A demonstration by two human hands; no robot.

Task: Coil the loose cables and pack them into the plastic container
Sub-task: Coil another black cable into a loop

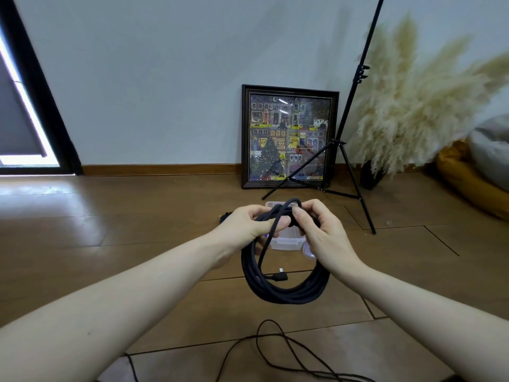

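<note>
Two hands were seen, both clamped on one coiled cable. The fingers of the left hand were curled round the top of the bundle, and the fingers of the right hand were pinched on a strand wrapped across that top. The coil was made of several round loops of dark, matte, braided-looking cord; it was held in the air and hung downward, its long axis running roughly vertical. One angled plug was seen inside the ring, its metal tip pointed up. Just behind the hands, one clear plastic container was set on the wooden floor, partly hidden. One thin black loose cable was sprawled in curves on the near floor.
</note>
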